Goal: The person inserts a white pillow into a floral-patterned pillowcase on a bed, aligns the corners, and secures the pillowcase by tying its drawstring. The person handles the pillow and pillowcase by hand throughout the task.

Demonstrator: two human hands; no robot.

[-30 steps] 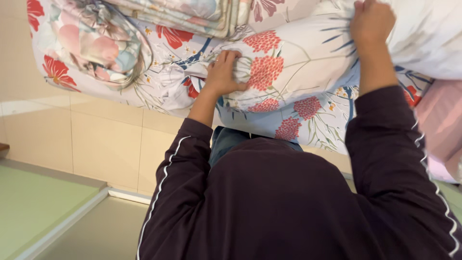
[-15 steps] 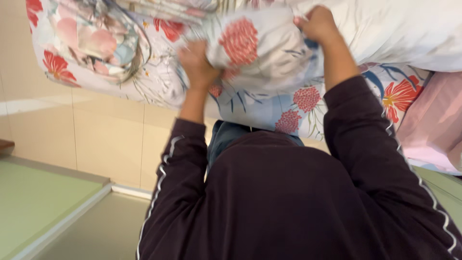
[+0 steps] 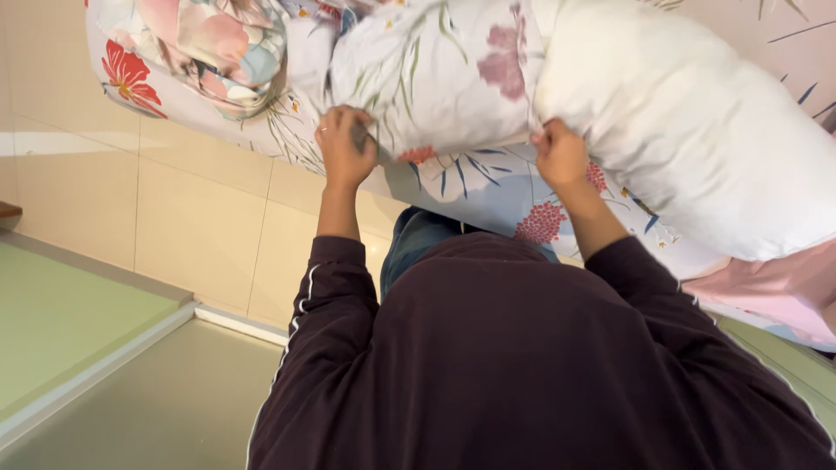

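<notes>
Pillow (image 3: 697,130): plain white, bulky, at upper right of the head view, lying across the bed; bare along its right part, covered at its left end.

Pillowcase (image 3: 435,78): pale fabric printed with leaves and a faded pink flower, drawn over the left end of the pillow, open edge running down near the middle of the view.

Left hand (image 3: 344,148): closed on a bunched fold of the pillowcase at its lower left corner, fingers curled tight, arm raised and extended.

Right hand (image 3: 562,157): pinching the open edge of the pillowcase where it meets the bare pillow, fingers narrow and clamped on cloth.

Change over the last second: earlier, hands spread wider and higher, the right one far up on the floral bedding; half a second ago, both gripping a bundled floral mass; now, both lower and closer together, with far more bare white pillow exposed at right.

Reading of the change: judged as work on the case at the pillow's end; cannot tell from one view whether the case is going on or coming off.

Bedsheet (image 3: 488,196): floral, blue leaves and red flower clusters, directly under the pillow and behind both hands.

Folded bedding (image 3: 209,52): patterned bundle at upper left, beside the pillowcase.

Pink cloth (image 3: 766,287): at right, below the pillow.

Sleeves (image 3: 322,305): dark with a white stripe.

Floor (image 3: 209,209): cream tiles beside a green mat (image 3: 61,322).
</notes>
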